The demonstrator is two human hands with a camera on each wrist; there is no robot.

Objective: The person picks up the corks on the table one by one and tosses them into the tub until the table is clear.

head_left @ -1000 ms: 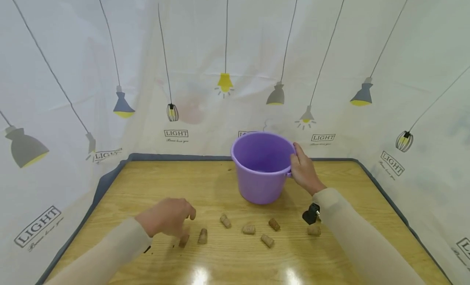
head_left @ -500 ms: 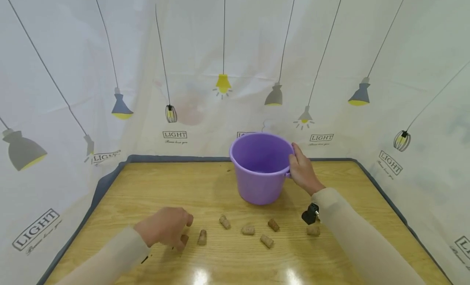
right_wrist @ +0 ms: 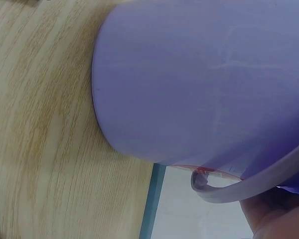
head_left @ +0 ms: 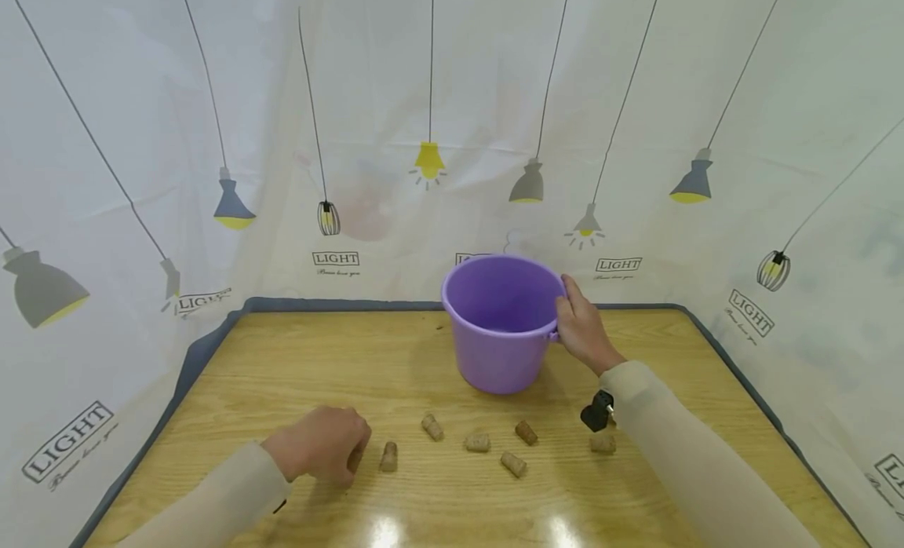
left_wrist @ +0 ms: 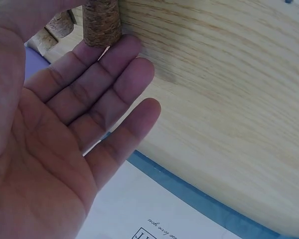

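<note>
In the head view my left hand (head_left: 321,446) is low at the table's left side, fingers bent down. The left wrist view shows a brown wine cork (left_wrist: 102,25) between its thumb and fingertips; in the head view that cork is hidden by the hand. Just right of the hand stands another cork (head_left: 389,456). My right hand (head_left: 585,328) grips the rim of a purple bucket (head_left: 500,361) on its right side. The bucket is at the back of the table, mouth facing up and somewhat toward me. Its handle (right_wrist: 239,190) hangs beside the right hand in the right wrist view.
Several corks lie scattered in front of the bucket, among them a pale one (head_left: 477,442) and a darker one (head_left: 526,432). Another cork (head_left: 603,443) lies near the right sleeve. A white lamp-printed cloth (head_left: 395,218) walls the wooden table (head_left: 318,352) at back and sides.
The left hand has come down slightly, and its fingers have closed on the cork, which was visible under them before. The right hand and bucket have kept their place.
</note>
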